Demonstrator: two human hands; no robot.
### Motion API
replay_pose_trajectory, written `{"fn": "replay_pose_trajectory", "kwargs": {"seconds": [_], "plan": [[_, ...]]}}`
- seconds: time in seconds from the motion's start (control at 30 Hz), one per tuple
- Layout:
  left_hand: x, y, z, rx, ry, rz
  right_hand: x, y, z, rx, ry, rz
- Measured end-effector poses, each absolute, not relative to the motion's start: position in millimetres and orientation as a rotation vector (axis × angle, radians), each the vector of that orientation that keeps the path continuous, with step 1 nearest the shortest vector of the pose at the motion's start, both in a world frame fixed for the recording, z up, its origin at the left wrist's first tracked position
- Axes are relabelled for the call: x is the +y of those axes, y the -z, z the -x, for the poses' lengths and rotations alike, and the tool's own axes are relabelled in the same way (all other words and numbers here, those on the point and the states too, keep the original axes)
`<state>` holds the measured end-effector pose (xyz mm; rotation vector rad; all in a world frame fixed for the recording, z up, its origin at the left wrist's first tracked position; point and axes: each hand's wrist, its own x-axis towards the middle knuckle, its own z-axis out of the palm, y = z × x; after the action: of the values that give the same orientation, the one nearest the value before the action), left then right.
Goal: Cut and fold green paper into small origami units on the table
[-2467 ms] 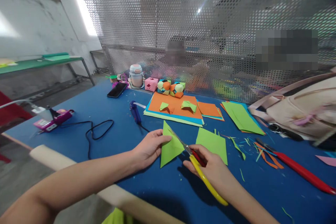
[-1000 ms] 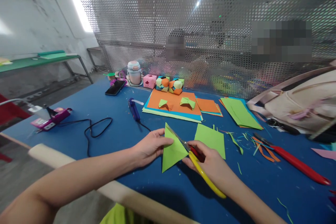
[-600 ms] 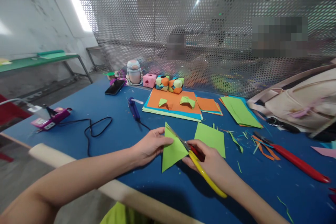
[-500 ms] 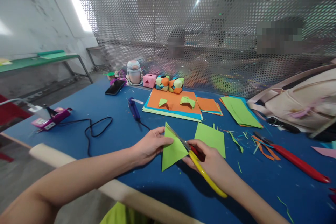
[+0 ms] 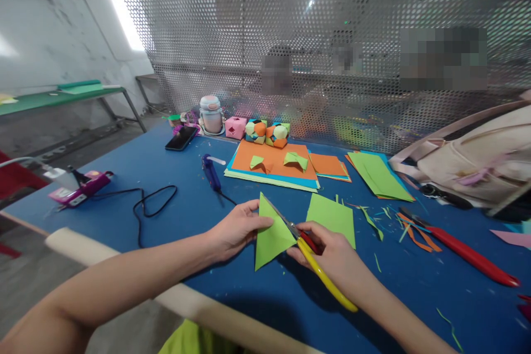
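My left hand (image 5: 243, 228) pinches a green paper triangle (image 5: 271, 240) by its left side, thumb on top, above the blue table. In my right hand (image 5: 326, 251) is a pair of scissors (image 5: 326, 279) with a yellow handle and a red one. Their blades lie along the slanting upper right edge of the triangle, pointing up and left. Whether the blades are parted is hard to tell. Just behind my right hand a green paper square (image 5: 332, 217) lies on the table.
Orange, blue and green sheets (image 5: 274, 163) lie ahead, with folded paper cubes (image 5: 265, 131) behind. A blue glue gun (image 5: 212, 173) and its cord are at the left. Red-handled scissors (image 5: 468, 251) and paper scraps lie right. A perforated metal screen (image 5: 186, 38) stands behind the table.
Almost nothing differs. The whole view has shifted very slightly; both hands, the triangle and the scissors keep the same arrangement.
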<state>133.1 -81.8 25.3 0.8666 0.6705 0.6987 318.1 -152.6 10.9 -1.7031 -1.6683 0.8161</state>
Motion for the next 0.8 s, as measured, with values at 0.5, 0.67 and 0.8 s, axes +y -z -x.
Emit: {"fn": "replay_pose_trajectory", "kwargs": {"seconds": [0.5,0.67,0.8], "plan": [[-78.4,-23.5,-132.7,0.695,-0.614,-0.808,-150.8,-13.1,-317.2,-1.619,-0.924,1.694],[-80.2,-22.4,-133.1,0.675,-0.59,-0.817,-151.7,-14.3,-316.0,-1.609,-0.897,1.719],[-81.8,-22.4,-133.4,0.676,-0.577,-0.823,-153.3,-13.5,-313.7,-1.613,-0.884,1.712]]}}
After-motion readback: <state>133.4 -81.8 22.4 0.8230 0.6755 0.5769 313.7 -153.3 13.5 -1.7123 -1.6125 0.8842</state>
